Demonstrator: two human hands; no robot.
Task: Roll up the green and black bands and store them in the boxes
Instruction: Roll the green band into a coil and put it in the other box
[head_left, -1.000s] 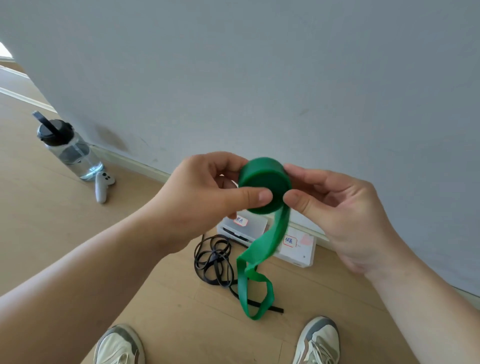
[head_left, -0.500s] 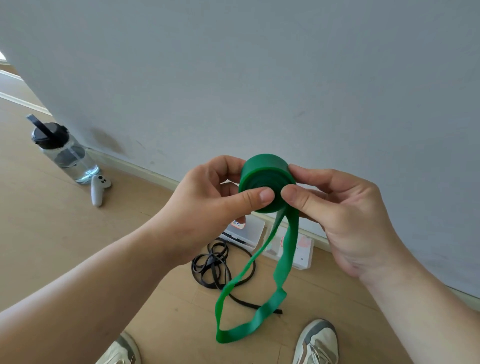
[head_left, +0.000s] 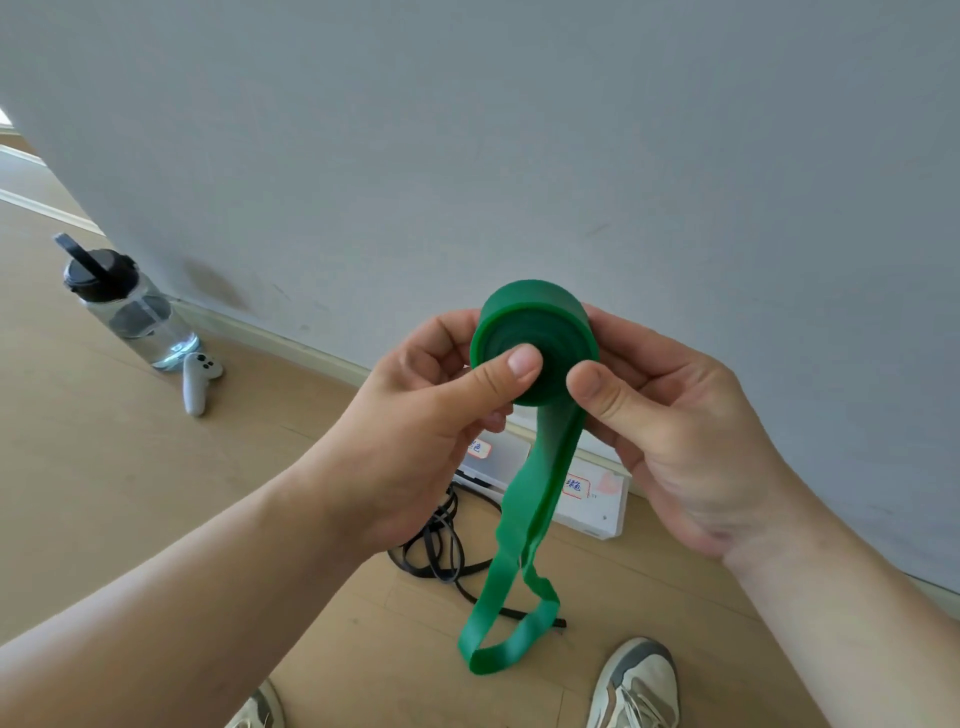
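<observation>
A green band (head_left: 535, 322) is wound into a thick roll held at chest height in front of the wall. My left hand (head_left: 431, 431) pinches the roll, thumb on its near face. My right hand (head_left: 670, 431) grips its right side, thumb on the lower edge. The unrolled green tail hangs down as a loop towards the floor. A black band (head_left: 434, 551) lies in a loose tangle on the floor below. Two white boxes (head_left: 597, 504) with labels stand against the wall, partly hidden behind my hands and the tail.
A clear water bottle (head_left: 130, 312) with a black lid stands by the wall at left, a white controller (head_left: 197, 379) beside it. My shoes (head_left: 639, 686) show at the bottom edge on the wooden floor. A grey wall fills the upper view.
The hanging green loop has swung from the left back towards the middle. Both thumbs have shifted a little on the roll's face. The view has shifted slightly.
</observation>
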